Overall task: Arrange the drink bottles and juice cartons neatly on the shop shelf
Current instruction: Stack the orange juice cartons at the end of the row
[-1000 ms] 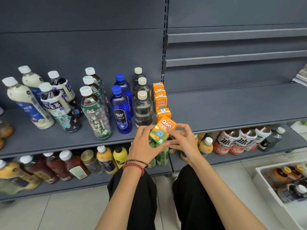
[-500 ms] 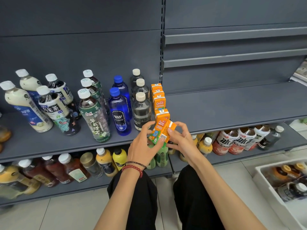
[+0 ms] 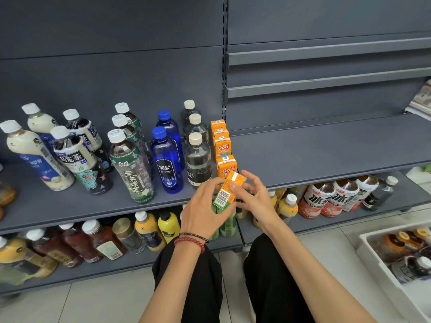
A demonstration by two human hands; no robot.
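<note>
Center frame, left hand (image 3: 200, 213) and right hand (image 3: 254, 201) pinch one tilted juice carton (image 3: 227, 192); four cartons (image 3: 222, 146) rowed on shelf (image 3: 326, 148).

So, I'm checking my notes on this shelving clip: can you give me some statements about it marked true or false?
The left hand and right hand both hold the small orange juice carton. True.
A barcode on that carton faces the camera. True.
The blue plastic bottles stand right of the row of orange cartons. False: the blue plastic bottles stand left of that row, with clear cream-capped bottles between.
The held carton stands upright in the row. False: it is tilted, in front of the row.
The red bead bracelet is on the right wrist. False: it is on the left wrist.
</note>
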